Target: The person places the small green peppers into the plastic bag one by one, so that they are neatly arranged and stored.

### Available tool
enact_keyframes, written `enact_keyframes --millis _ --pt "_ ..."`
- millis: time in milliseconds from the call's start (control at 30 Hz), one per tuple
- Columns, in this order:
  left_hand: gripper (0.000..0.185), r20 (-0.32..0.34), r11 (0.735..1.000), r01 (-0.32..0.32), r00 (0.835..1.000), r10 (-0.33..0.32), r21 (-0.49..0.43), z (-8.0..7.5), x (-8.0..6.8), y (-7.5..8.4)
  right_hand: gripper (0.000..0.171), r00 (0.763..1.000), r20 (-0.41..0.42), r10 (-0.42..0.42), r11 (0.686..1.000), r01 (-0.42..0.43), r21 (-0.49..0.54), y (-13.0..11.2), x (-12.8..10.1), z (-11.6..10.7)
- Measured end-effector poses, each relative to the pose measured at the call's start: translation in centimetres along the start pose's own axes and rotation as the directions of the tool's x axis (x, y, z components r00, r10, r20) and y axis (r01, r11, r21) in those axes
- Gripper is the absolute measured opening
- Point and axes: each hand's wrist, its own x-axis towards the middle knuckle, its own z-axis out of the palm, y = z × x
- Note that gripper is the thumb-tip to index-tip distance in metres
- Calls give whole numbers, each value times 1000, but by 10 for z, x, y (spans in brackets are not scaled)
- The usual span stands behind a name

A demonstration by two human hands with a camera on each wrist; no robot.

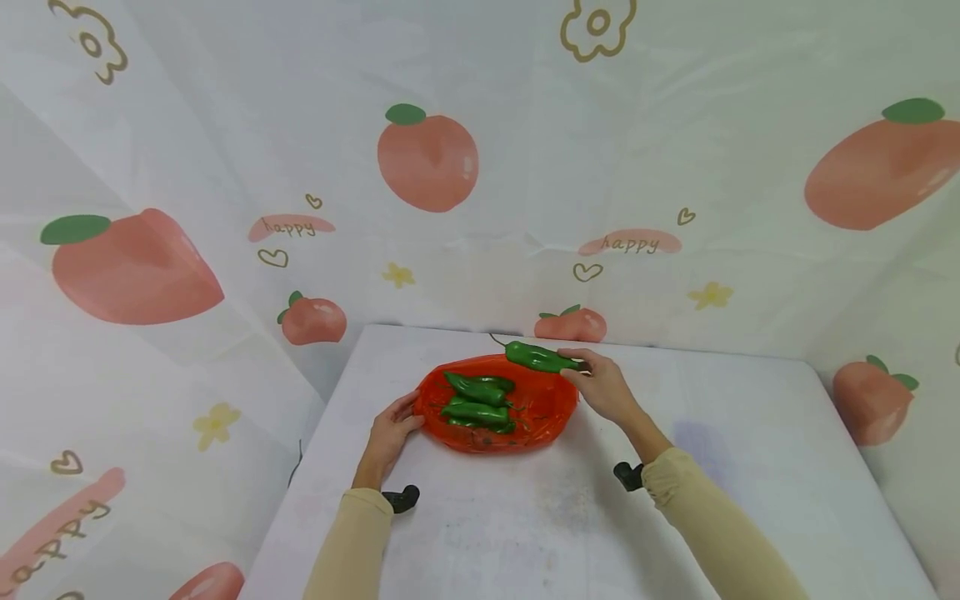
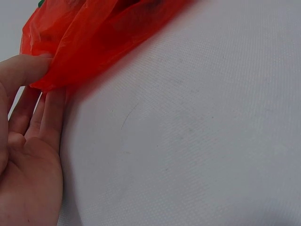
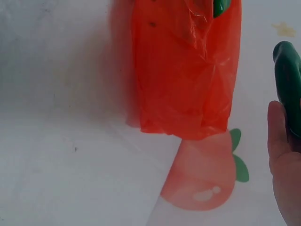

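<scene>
A red plastic bag [image 1: 547, 417] lies spread on the table with several green peppers [image 1: 476, 408] heaped in its left half. My left hand [image 1: 392, 433] pinches the bag's left edge between thumb and fingers; the left wrist view shows the thumb over the red film [image 2: 89, 52]. Above the bag's right back edge, my right hand [image 1: 603, 387] holds one green pepper [image 1: 536, 357] by its end, the thin stem pointing left. In the right wrist view that pepper [image 3: 288, 84] shows only partly at the frame's edge, apart from the bag.
The white table [image 1: 750, 467] extends to the right of the bag and towards me. Behind it hangs a white cloth [image 1: 510, 275] printed with fruit and hearts. A dark strap end sticks out at each wrist.
</scene>
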Motion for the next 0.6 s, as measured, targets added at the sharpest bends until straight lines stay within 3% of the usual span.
enact_keyframes --millis 600 --pt "52 -9 1000 -9 1000 9 13 -1 -1 1 32 993 114 2 998 6 -63 -10 5 37"
